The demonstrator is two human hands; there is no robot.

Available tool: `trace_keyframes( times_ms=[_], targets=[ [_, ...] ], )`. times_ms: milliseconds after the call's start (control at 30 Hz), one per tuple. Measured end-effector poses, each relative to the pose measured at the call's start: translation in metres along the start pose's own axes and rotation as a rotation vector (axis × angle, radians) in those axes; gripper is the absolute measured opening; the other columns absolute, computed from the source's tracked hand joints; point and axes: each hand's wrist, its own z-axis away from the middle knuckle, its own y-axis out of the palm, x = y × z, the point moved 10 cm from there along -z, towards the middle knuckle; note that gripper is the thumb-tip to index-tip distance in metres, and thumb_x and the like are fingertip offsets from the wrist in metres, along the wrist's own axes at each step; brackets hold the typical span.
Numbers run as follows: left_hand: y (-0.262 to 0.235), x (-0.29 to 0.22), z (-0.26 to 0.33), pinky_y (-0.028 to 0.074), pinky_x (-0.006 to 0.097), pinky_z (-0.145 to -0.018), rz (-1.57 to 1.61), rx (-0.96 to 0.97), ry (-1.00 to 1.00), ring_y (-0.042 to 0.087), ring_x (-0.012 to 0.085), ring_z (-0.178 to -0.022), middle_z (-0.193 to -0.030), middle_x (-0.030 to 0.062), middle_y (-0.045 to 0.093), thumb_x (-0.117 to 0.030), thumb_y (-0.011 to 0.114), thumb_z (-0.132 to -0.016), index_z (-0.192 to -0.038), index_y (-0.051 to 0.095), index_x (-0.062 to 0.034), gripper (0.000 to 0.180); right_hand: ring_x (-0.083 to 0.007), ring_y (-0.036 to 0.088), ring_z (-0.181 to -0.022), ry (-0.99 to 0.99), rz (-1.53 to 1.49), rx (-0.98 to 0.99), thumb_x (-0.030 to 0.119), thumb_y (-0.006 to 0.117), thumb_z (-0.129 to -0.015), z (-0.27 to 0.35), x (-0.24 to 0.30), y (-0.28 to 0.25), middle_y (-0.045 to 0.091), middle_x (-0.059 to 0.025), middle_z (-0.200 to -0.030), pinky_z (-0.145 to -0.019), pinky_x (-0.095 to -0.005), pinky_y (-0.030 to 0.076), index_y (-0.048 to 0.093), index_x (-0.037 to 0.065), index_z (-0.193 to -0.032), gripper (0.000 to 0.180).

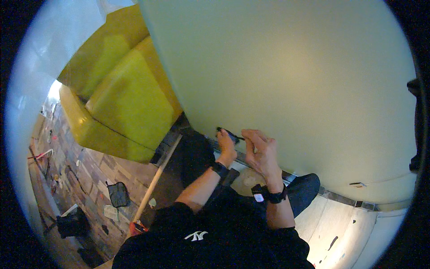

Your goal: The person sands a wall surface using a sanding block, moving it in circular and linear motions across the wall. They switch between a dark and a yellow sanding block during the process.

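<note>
Close to the pale green wall (pixel 286 80), my left hand (pixel 227 147) is closed round a small dark object (pixel 232 135), too small and dim to name. A thin dark end of it points toward my right hand (pixel 262 150). The fingers of that hand are bent in a pinch at this thin end; whatever lies between them is hidden. Both hands are low by the wall's foot, above my bent legs. A dark band circles my left wrist, and a dark strap with a small lit device (pixel 259 196) is on my right one.
A yellow-green upholstered seat (pixel 134 101) stands to the left against the wall. Wood-look flooring (pixel 96 172) carries a black pouch (pixel 118 194), a black bag (pixel 72 223) and scattered tools. A wooden strip (pixel 154 181) runs beside me. A small wall fitting (pixel 357 184) is at right.
</note>
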Motion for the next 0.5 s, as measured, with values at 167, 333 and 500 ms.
trace_keyframes(
  times_ms=[167,333,500],
  targets=[
    [-0.054,-0.18,-0.024,0.045,0.036,-0.086,0.058,-0.232,0.539,0.055,0.0216,-0.097,-0.109,0.0118,0.06,-0.028,0.042,-0.106,-0.114,0.053,0.003,0.034,-0.033,0.072,-0.081,0.096,-0.146,-0.103,-0.007,0.064,-0.077,0.025,-0.013,-0.024,0.073,-0.0139,-0.096,-0.068,-0.0383,0.057,0.069,0.004,-0.096,0.022],
    [-0.053,-0.201,-0.008,0.045,0.041,-0.089,-0.376,-0.332,0.729,0.058,0.0336,-0.1,-0.109,0.0238,0.062,-0.027,0.044,-0.105,-0.112,0.054,0.0066,0.035,-0.0271,0.072,-0.079,0.141,-0.096,-0.066,-0.011,0.062,-0.079,0.044,-0.013,-0.015,0.073,-0.0149,-0.09,-0.071,-0.0333,0.056,0.071,0.001,-0.095,0.022],
    [0.002,-0.071,0.035,0.044,0.044,-0.091,-0.437,-0.194,0.533,0.057,0.0415,-0.103,-0.114,0.0274,0.059,-0.034,0.04,-0.105,-0.116,0.051,0.0047,0.042,-0.0264,0.072,-0.079,0.179,-0.129,-0.045,-0.009,0.062,-0.08,0.05,-0.012,-0.016,0.073,-0.0153,-0.089,-0.071,-0.0336,0.056,0.071,0.001,-0.095,0.02]
  ],
)
